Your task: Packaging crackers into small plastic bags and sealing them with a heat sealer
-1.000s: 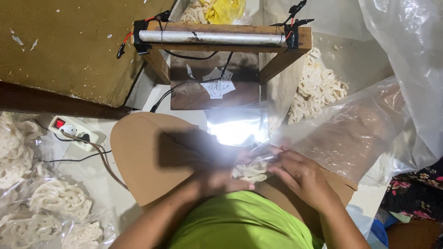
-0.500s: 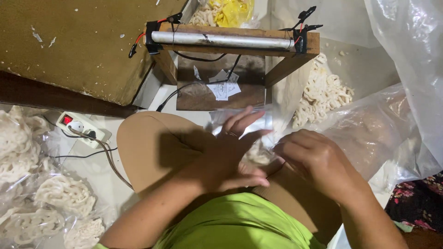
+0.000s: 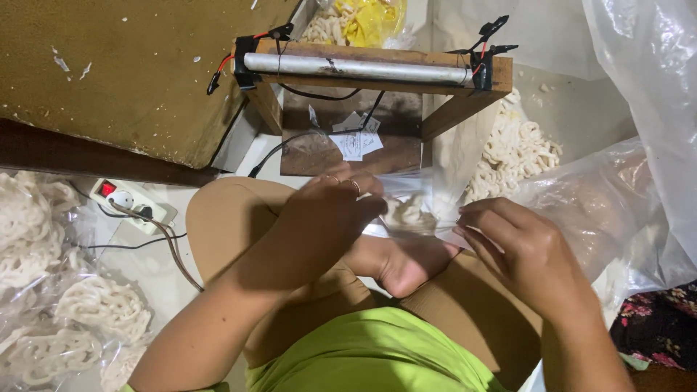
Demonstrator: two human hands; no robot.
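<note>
Head view: a small clear plastic bag (image 3: 417, 210) with pale curly crackers (image 3: 404, 212) inside is being held above the lap, between the two hands and just in front of a bare foot (image 3: 406, 265); the bag is being gripped on its left side by the left hand (image 3: 327, 221), whose fingers are being curled closed over the plastic, two rings being shown on them; the bag's right edge is being pinched by the right hand (image 3: 519, 250), thumb and fingertips being pressed together on the film; beyond the bag, a wooden frame (image 3: 450, 109) topped by a metal bar (image 3: 356, 67) with black clamps and wires at both ends is being seen on the floor, scraps of paper (image 3: 356, 141) lying under it; to the right, loose crackers are being kept in a heap (image 3: 519, 149) beside a large clear sack (image 3: 617, 210); to the left, a white power strip (image 3: 131, 207) with a red switch is being seen on the floor, cables being trailed from it; further left, filled bags of crackers (image 3: 51, 290) are being piled; a yellow bag (image 3: 367, 18) is lying behind the frame; a green shirt (image 3: 370, 356) is being worn.
</note>
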